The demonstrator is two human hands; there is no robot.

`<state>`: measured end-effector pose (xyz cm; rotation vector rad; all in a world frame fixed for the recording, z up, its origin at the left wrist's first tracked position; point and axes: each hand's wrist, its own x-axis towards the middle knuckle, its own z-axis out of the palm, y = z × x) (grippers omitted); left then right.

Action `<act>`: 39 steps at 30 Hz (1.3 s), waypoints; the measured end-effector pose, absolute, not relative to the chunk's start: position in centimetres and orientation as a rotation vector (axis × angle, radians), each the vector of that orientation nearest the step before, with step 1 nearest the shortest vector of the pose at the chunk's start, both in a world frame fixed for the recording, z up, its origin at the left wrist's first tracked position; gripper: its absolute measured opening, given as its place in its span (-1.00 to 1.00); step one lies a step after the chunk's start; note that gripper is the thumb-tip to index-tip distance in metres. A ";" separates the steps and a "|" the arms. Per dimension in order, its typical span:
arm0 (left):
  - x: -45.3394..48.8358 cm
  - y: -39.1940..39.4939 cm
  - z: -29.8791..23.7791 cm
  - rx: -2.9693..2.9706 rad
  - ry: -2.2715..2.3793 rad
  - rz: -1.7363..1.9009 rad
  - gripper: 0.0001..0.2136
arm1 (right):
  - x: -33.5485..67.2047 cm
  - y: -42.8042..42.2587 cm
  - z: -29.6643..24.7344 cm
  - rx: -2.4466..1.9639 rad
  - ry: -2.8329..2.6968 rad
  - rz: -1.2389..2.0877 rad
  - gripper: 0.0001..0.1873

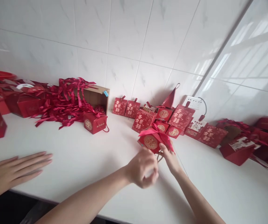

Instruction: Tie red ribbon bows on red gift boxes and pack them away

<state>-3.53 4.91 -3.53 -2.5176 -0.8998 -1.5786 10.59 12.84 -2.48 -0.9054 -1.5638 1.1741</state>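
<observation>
A red gift box (145, 143) with a gold round emblem and a pink-red ribbon bow (156, 132) on top is gripped from its right side by my right hand (170, 155). The thumb lies near the bow, while the other fingers are partly hidden. Close to the box's lower front, my left hand (144, 168) is curled closed and blurred by motion. I cannot make out what, if anything, it holds. Between the two hands hangs a thin cord loop (159, 156) from the box.
Another person's hand (24, 168) lies flat on the white table (82, 168) at left. A ribbon pile (64, 104) spills from a cardboard box (96, 99). A red box (95, 123) stands before it. Red cards (141, 121) and a power strip (192, 102) line the tiled wall.
</observation>
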 end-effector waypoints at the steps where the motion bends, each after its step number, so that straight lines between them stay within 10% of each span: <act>1: -3.0 4.7 -4.2 -2.707 -0.818 -1.417 -0.86 | 9.7 12.9 -1.9 -0.889 -1.534 1.203 -0.26; 15: -2.8 4.3 -5.8 -3.001 -1.219 -0.687 -0.85 | 2.3 13.8 -1.3 -0.599 -2.536 1.349 0.21; 21: -1.6 4.8 -5.7 -3.058 -1.200 -0.664 -0.80 | 9.8 18.6 1.3 -1.038 -2.346 0.933 -0.13; 29: -1.7 4.8 -4.8 -3.145 -1.328 -0.508 -0.79 | 0.0 14.7 4.0 -0.669 -2.876 1.023 0.38; 35: -2.2 4.9 -4.7 -3.085 -1.310 -0.481 -0.80 | -2.1 13.2 2.7 -0.530 -2.764 1.051 0.08; 39: -2.0 4.7 -4.8 -3.096 -1.235 -0.481 -0.80 | -2.1 14.0 1.6 -0.468 -2.663 1.286 0.34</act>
